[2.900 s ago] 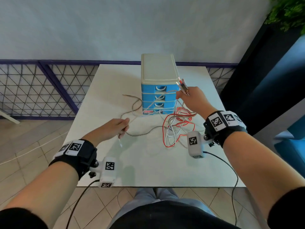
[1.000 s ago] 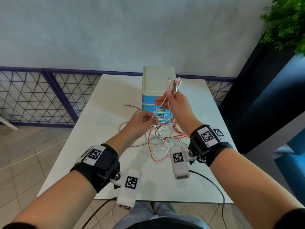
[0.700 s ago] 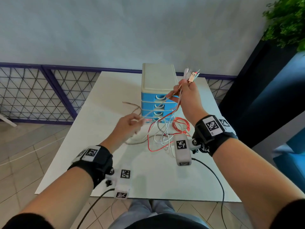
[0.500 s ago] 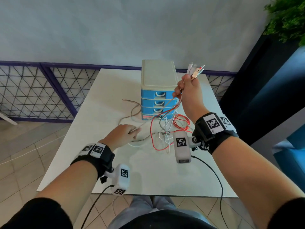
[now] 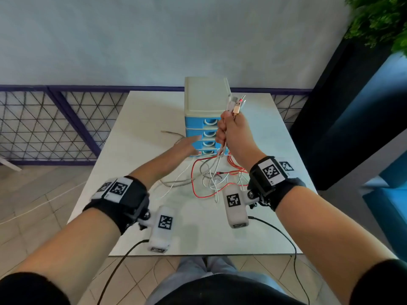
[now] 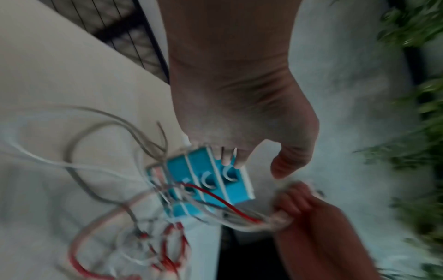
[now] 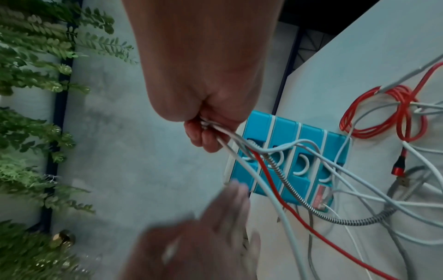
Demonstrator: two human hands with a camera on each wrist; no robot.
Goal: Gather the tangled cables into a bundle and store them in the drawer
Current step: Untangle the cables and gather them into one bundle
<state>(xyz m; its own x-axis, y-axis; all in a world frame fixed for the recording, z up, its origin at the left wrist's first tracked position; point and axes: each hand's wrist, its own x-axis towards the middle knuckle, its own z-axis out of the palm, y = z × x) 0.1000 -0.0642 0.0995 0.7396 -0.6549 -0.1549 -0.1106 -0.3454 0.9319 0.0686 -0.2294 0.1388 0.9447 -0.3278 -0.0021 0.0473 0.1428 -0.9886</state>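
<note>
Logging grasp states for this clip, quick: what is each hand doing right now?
Left hand: open, fingers extended toward the drawer unit, holding nothing.
Right hand: closed around the cables, raised.

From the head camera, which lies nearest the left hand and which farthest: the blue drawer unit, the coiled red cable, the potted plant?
1. Blue drawer unit, at the left hand's fingertips.
2. Coiled red cable, on the table beyond the drawers, right.
3. Potted plant, far top right corner.

cables point(image 5: 211, 172) probably draped across drawer unit point(image 5: 203, 133) fronts, bare table point(image 5: 143, 119) left
</note>
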